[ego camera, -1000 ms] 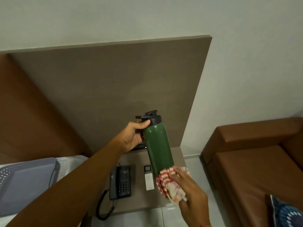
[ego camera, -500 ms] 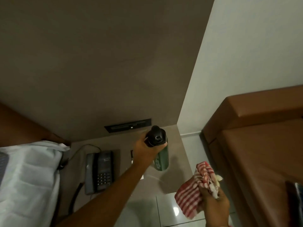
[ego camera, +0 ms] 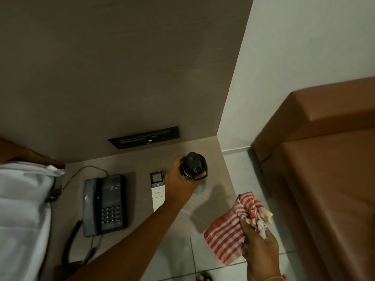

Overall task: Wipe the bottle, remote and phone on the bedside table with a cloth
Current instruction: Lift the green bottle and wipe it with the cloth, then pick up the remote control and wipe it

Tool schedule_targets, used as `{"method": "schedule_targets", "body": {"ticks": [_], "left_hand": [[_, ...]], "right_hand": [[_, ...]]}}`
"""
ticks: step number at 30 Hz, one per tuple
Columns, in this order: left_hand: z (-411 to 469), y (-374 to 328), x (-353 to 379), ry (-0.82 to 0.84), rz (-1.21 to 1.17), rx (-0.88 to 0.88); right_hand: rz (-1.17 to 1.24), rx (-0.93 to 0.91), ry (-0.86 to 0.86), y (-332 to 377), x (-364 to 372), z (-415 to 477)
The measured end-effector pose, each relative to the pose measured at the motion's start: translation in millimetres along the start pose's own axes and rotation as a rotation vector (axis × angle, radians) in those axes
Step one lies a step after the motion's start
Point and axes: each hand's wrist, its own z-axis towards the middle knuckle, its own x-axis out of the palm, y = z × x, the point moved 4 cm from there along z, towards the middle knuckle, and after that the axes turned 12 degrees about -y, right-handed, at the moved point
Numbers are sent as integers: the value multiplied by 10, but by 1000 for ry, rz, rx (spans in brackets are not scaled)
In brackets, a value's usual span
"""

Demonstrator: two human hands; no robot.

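A green bottle with a black lid (ego camera: 194, 165) stands upright on the right part of the brown bedside table (ego camera: 140, 226). My left hand (ego camera: 178, 181) grips it just below the lid. The white remote (ego camera: 157, 190) lies flat just left of the bottle. Further left sits the dark corded phone (ego camera: 104, 203). My right hand (ego camera: 259, 246) is off the table's right front corner, over the floor, and clutches a bunched red-and-white checked cloth (ego camera: 233, 230). The cloth touches none of the three objects.
A dark socket panel (ego camera: 144, 136) is set in the headboard behind the table. White bedding (ego camera: 22, 209) lies at the left. A brown sofa (ego camera: 324, 179) stands close at the right, with a strip of tiled floor (ego camera: 239, 159) between it and the table.
My left hand has brought the bottle down from mid-air onto the table. My right hand with the cloth has come off the bottle's base and moved right. The view has tipped downward.
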Motion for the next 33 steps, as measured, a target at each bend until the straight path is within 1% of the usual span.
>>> {"method": "schedule_targets", "body": {"ticks": [8,12,16,18,20,22,23,26,28,30,33], "left_hand": [[-87,61,57,22,-10,39],[-151,78,55,41,-4,24],[-209,140,6,115,64,5],[-274,362,-91,130,139,-74],[-339,674,-294,36,231,-216],[-342,972,-484,-70,440,-301],[-319,1108,-538,-84,543,-349],[-232,1397,-557,-53,739,-508],[-163,1502,-520,-47,839,-499],[-86,1586,-493,-87,831,-489],[-35,1660,-517,-87,697,-566]], "right_hand": [[33,31,-6,-22,52,48],[26,32,-10,-17,78,36],[27,37,-1,2,123,14],[23,33,6,-3,137,12],[10,24,13,-11,156,13],[-4,21,8,-38,160,29],[-16,20,0,-64,161,54],[-54,0,-4,-144,186,145],[-47,-2,46,-195,190,171],[-45,-13,60,-284,197,209],[-114,-31,63,-302,205,127]]}}
